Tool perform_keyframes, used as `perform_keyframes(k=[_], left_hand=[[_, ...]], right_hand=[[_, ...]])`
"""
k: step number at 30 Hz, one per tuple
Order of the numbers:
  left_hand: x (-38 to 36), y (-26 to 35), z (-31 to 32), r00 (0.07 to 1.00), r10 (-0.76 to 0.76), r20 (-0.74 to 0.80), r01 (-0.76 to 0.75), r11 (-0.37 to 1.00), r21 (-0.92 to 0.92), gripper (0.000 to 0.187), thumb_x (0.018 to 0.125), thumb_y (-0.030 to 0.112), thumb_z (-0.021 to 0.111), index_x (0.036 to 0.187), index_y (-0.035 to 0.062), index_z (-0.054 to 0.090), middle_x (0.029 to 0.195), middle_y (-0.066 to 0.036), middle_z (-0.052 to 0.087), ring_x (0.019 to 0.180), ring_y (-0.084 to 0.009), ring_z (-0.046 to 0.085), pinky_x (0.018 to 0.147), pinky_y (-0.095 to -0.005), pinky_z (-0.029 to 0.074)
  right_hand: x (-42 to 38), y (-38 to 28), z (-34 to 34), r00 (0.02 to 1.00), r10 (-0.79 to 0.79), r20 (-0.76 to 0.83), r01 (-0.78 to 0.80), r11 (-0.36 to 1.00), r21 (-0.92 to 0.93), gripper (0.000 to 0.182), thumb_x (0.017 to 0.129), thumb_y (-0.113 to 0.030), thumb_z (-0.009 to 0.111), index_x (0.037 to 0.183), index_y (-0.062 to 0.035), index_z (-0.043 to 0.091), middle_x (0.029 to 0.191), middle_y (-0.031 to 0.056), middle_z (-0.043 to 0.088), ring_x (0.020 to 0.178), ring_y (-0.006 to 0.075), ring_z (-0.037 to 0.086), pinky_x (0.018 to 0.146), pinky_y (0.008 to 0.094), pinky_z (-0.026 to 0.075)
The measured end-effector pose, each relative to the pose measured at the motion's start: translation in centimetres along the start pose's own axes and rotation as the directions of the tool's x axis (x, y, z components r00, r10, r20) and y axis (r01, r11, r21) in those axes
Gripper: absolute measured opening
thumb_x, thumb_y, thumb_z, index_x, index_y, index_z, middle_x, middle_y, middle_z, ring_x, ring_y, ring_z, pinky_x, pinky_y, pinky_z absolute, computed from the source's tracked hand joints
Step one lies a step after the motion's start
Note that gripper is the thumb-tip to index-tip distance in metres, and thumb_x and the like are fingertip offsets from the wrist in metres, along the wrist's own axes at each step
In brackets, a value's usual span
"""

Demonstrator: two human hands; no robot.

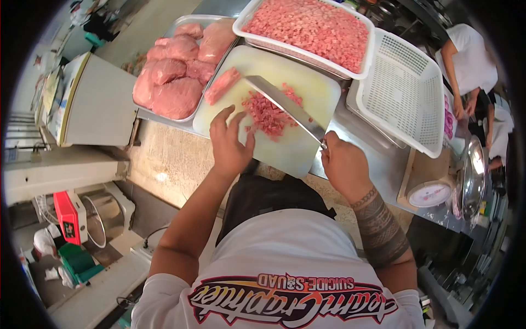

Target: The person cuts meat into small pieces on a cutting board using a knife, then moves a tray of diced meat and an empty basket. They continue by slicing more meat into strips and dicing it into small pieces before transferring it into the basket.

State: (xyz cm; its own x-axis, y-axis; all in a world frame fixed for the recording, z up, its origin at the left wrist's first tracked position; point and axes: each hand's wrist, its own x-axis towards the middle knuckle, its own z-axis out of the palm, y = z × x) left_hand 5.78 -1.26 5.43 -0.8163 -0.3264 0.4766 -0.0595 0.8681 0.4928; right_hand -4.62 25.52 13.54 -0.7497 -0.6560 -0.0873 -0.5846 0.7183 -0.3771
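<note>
In the head view, my right hand (346, 164) grips the handle of a large knife (287, 105). Its broad blade reaches up and left over a pile of diced meat (268, 118) on the white cutting board (315, 90). Nothing is in my left hand (229, 143); its fingers are spread at the board's lower left edge, just left of the pile. A long strip of raw meat (222, 86) lies on the board beyond those fingers. The blade hides part of the diced pile.
A metal tray (230, 52) of large raw meat pieces stands left of the board. Behind is a white basket (359, 74) full of diced meat. An empty white basket (402, 90), a dial scale (430, 193) and a metal bowl (474, 175) are at right. Another person (468, 60) works beyond.
</note>
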Motion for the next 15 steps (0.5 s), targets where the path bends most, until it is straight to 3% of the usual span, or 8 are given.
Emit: perform_keyframes(k=[1,4,7,10,11,14,15], left_hand=[[0.5,1.4,-0.4,0.998,0.069,-0.009,-0.069,0.998,0.013,0.064,0.080,0.009,0.081,0.141,0.0089,0.063,0.151,-0.021,0.052,0.143,-0.0427,0.045,0.118,-0.0574,0.036],[2.3,4.9,-0.5,0.917,0.350,0.192,-0.353,0.935,-0.018,0.075,0.080,0.016,0.083,0.150,0.0129,0.058,0.164,-0.019,0.041,0.152,-0.0447,0.034,0.122,-0.0645,0.027],[3.6,6.8,1.8,0.781,0.446,0.438,-0.444,0.889,-0.112,0.076,0.085,0.021,0.078,0.156,0.0153,0.052,0.170,-0.017,0.036,0.157,-0.0452,0.028,0.124,-0.0697,0.019],[4.6,5.6,4.1,0.777,0.460,0.429,-0.527,0.849,0.045,0.065,0.097,0.027,0.063,0.158,0.0097,0.049,0.170,-0.015,0.037,0.161,-0.0420,0.021,0.125,-0.0728,0.010],[4.7,4.8,4.3,0.750,0.446,0.489,-0.553,0.828,0.093,0.063,0.102,0.028,0.054,0.160,0.0052,0.044,0.170,-0.017,0.037,0.161,-0.0420,0.020,0.124,-0.0744,0.006],[5.1,1.1,3.6,0.731,0.390,0.560,-0.555,0.817,0.156,0.075,0.093,0.029,0.070,0.158,-0.0002,0.044,0.170,-0.018,0.037,0.161,-0.0426,0.022,0.124,-0.0741,0.009],[5.7,-0.6,3.2,0.723,0.348,0.597,-0.496,0.862,0.098,0.084,0.089,0.033,0.074,0.159,0.0012,0.042,0.170,-0.019,0.034,0.161,-0.0438,0.020,0.125,-0.0731,0.009]], right_hand=[[0.5,0.0,-0.3,0.999,-0.028,-0.030,0.025,0.995,-0.094,0.018,0.091,-0.011,0.066,0.105,-0.0032,0.057,0.079,0.0141,0.069,0.079,0.0346,0.070,0.068,0.0486,0.056],[1.3,-0.4,-0.3,0.989,-0.138,-0.060,0.117,0.956,-0.268,0.015,0.088,-0.011,0.066,0.101,-0.0059,0.061,0.082,0.0097,0.070,0.082,0.0286,0.070,0.069,0.0433,0.056],[1.6,-1.5,0.8,0.966,-0.240,-0.097,0.189,0.911,-0.367,0.016,0.085,-0.011,0.067,0.100,-0.0085,0.062,0.084,0.0063,0.071,0.082,0.0254,0.069,0.069,0.0400,0.055],[1.0,-1.9,0.8,0.955,-0.290,-0.058,0.258,0.911,-0.323,0.021,0.085,-0.011,0.067,0.105,-0.0088,0.065,0.084,0.0064,0.071,0.081,0.0261,0.069,0.069,0.0403,0.055],[0.5,-1.8,0.5,0.961,-0.269,-0.062,0.238,0.920,-0.310,0.023,0.084,-0.011,0.068,0.107,-0.0093,0.066,0.083,0.0063,0.071,0.081,0.0261,0.069,0.069,0.0404,0.055],[-2.7,-0.8,-1.4,0.984,-0.152,-0.090,0.123,0.954,-0.272,0.033,0.081,-0.010,0.071,0.114,-0.0110,0.069,0.080,0.0060,0.070,0.079,0.0270,0.069,0.069,0.0413,0.055],[-4.0,-0.5,-1.8,0.991,-0.082,-0.103,0.052,0.965,-0.259,0.038,0.081,-0.009,0.073,0.119,-0.0118,0.069,0.080,0.0060,0.070,0.077,0.0279,0.069,0.068,0.0420,0.055]])
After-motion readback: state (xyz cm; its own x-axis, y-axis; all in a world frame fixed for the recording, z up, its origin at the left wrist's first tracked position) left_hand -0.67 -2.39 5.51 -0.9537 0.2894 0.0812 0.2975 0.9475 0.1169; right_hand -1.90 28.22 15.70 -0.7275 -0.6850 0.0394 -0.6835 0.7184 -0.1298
